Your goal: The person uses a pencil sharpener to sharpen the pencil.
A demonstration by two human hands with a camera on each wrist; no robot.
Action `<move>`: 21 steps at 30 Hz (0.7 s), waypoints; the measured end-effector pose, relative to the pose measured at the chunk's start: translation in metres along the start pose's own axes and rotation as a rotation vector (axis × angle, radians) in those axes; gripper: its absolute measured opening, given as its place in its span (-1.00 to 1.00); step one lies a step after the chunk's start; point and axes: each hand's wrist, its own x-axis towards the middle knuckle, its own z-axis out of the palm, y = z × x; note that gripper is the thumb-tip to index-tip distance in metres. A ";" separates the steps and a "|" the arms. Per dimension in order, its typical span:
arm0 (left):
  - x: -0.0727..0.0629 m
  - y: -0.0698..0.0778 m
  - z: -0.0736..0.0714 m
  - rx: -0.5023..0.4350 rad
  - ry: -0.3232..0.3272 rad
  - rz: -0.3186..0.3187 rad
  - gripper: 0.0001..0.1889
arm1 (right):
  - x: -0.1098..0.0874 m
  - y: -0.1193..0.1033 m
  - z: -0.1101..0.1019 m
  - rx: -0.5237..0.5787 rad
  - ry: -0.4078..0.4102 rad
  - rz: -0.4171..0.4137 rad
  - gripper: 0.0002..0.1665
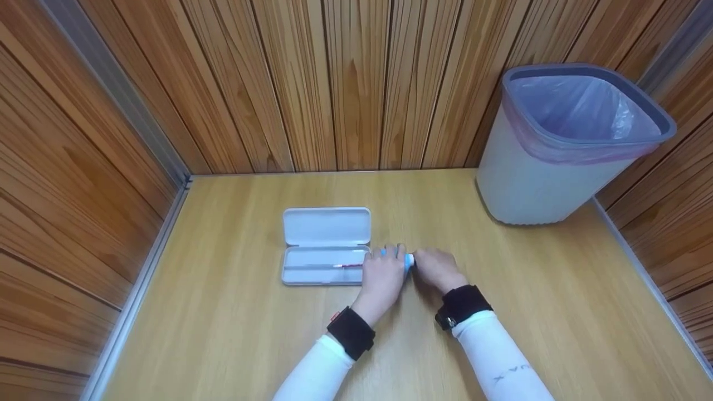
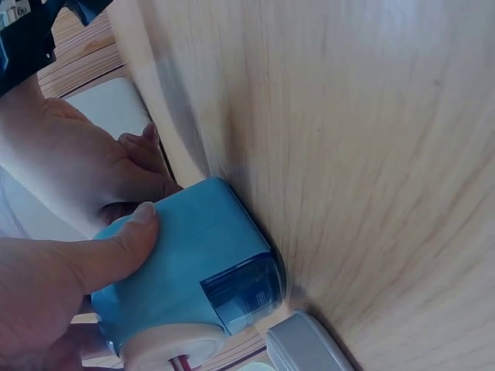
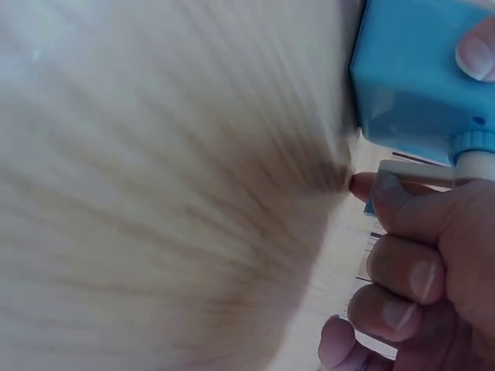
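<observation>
My left hand (image 1: 384,275) grips a blue pencil sharpener (image 2: 182,239) with a clear dark-blue shavings drawer, its thumb lying across the top. A thin reddish pencil (image 1: 350,265) with a pale end sticks out of the sharpener's left side, over the pencil case. On the opposite side, my right hand (image 1: 437,267) pinches the white crank handle (image 3: 418,171) between thumb and forefinger, its other fingers curled. Directly left of the left hand lies a light grey pencil case (image 1: 327,225), its lid folded back, with its near corner behind that hand.
At the back right stands a white waste bin (image 1: 523,189) with a grey rim and a pinkish plastic liner. Wood-panelled walls (image 1: 356,83) enclose the light wooden table (image 1: 223,334) at the back and both sides.
</observation>
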 end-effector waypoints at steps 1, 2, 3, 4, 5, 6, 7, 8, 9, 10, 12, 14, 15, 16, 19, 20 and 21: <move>0.000 0.000 -0.001 -0.003 -0.016 -0.004 -0.71 | -0.001 -0.001 0.000 -0.004 -0.014 0.012 -0.80; 0.001 0.000 -0.001 -0.005 -0.036 -0.007 -0.70 | -0.002 -0.002 -0.001 -0.008 -0.031 0.023 -0.80; 0.001 0.000 -0.003 -0.009 -0.060 -0.011 -0.69 | -0.003 -0.003 -0.001 -0.013 -0.047 0.036 -0.81; 0.002 0.000 -0.004 -0.013 -0.085 -0.013 -0.69 | -0.003 -0.005 -0.002 -0.017 -0.063 0.048 -0.81; 0.003 0.000 -0.005 -0.017 -0.106 -0.016 -0.68 | -0.004 -0.006 -0.002 -0.021 -0.079 0.060 -0.81; 0.003 0.000 -0.007 -0.021 -0.122 -0.019 -0.67 | -0.005 -0.007 -0.003 -0.023 -0.093 0.071 -0.82; 0.004 0.000 -0.008 -0.023 -0.134 -0.021 -0.67 | -0.006 -0.008 -0.003 -0.022 -0.108 0.081 -0.82; 0.004 0.000 -0.008 -0.025 -0.138 -0.021 -0.67 | -0.008 -0.009 -0.004 -0.020 -0.120 0.087 -0.82; 0.004 0.001 -0.008 -0.026 -0.136 -0.021 -0.67 | -0.009 -0.009 -0.004 -0.019 -0.128 0.089 -0.82; 0.004 0.001 -0.008 -0.027 -0.130 -0.021 -0.68 | -0.011 -0.010 -0.004 -0.016 -0.136 0.092 -0.82; 0.003 0.001 -0.008 -0.027 -0.113 -0.021 -0.69 | -0.014 -0.011 -0.004 -0.013 -0.140 0.089 -0.81; 0.003 0.001 -0.007 -0.025 -0.102 -0.021 -0.69 | -0.017 -0.011 -0.004 -0.006 -0.129 0.079 -0.82; 0.003 0.001 -0.007 -0.022 -0.098 -0.023 -0.70 | -0.018 -0.012 -0.005 -0.006 -0.121 0.070 -0.84; 0.003 0.001 -0.007 -0.020 -0.096 -0.026 -0.70 | -0.020 -0.012 -0.005 -0.003 -0.114 0.065 -0.84; 0.004 0.001 -0.008 -0.012 -0.099 -0.035 -0.71 | -0.023 -0.014 -0.006 0.007 -0.099 0.046 -0.86; 0.004 0.001 -0.008 -0.011 -0.103 -0.038 -0.71 | -0.024 -0.015 -0.007 0.007 -0.099 0.041 -0.87; 0.004 0.001 -0.009 -0.013 -0.110 -0.042 -0.71 | -0.025 -0.015 -0.007 0.007 -0.099 0.037 -0.87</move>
